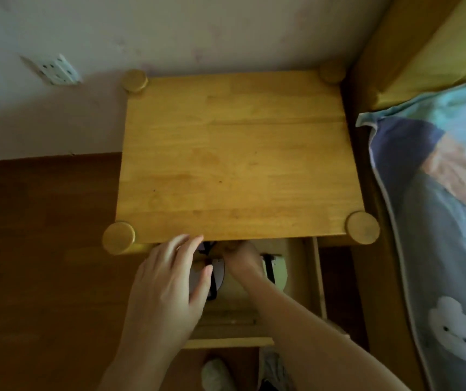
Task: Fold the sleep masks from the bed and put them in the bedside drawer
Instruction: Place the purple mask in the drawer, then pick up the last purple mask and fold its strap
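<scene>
Masks were going into the drawer (315, 277), so this looked like the putting-away step. The right hand (244, 261) reached in under the table (234, 153), its grip closed on something I could not make out. The left hand (170, 280) hung just beside it, fingers spread, holding nothing. A sleep mask (217, 273) lay between them. Next, the hands likely needed to let go, come out, and push the drawer shut.

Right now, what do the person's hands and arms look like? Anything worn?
Both hands, left hand and right hand, are bare: no gloves, rings, watch or bracelets visible. Both forearms are bare as far as the frame shows, no sleeves in view. No markings visible.
</scene>
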